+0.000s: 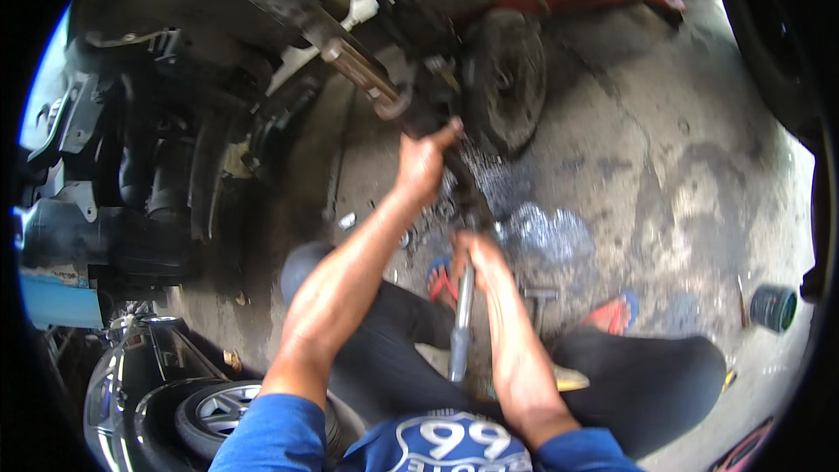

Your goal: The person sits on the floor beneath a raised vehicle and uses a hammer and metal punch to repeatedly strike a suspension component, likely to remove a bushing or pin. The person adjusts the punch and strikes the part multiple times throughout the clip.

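My right hand point(476, 253) is closed around a long metal-handled bar point(461, 323), silver with a greyer lower end, slanting up from between my knees. Its upper end runs into dark, greasy metal, where blur hides the joint. Farther up, my left hand point(422, 164) grips a dark part point(424, 114) under the vehicle, with the thumb stretched out to the right. Next to this hand, a brownish metal shaft point(358, 74) slopes up to the left from a round collar. What lies inside the left hand's fingers is partly hidden.
A worn wheel point(505, 83) stands just beyond my hands. A shiny wet patch point(546, 232) marks the concrete. A T-shaped metal tool point(540, 295) lies by my right forearm, and a dark green can point(773, 308) is at right. A black car point(144, 376) is at lower left.
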The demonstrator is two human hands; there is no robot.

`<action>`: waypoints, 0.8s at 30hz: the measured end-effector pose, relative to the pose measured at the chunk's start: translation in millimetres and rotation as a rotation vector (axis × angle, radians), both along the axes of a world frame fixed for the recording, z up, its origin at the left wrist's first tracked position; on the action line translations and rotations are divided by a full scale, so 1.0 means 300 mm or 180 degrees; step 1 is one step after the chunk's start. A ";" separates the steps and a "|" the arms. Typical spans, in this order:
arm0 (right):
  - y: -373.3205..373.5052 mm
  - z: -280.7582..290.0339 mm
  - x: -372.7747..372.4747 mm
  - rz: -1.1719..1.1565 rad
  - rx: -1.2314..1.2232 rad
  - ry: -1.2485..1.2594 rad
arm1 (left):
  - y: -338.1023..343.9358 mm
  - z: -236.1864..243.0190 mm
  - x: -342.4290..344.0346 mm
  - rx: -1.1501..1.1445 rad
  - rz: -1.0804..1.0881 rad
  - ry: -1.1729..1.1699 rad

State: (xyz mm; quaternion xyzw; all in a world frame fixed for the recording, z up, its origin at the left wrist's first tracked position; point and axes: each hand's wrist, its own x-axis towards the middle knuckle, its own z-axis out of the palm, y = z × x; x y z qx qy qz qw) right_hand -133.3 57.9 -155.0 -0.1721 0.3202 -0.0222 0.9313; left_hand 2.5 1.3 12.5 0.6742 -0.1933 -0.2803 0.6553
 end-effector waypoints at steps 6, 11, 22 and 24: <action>0.040 -0.164 -0.082 -0.0622 0.0729 0.0411 | -0.001 -0.011 0.012 0.0048 0.0039 0.0188; 0.044 -0.315 -0.185 -0.1142 0.0862 0.1913 | -0.009 0.007 -0.008 0.0261 0.0133 0.0228; 0.001 0.018 -0.084 -0.0368 -0.0310 -0.0062 | 0.001 -0.027 0.016 0.0075 0.0025 0.0085; -0.001 -0.103 -0.103 -0.0407 0.0306 0.0370 | 0.010 -0.036 0.015 0.0118 -0.0004 0.0104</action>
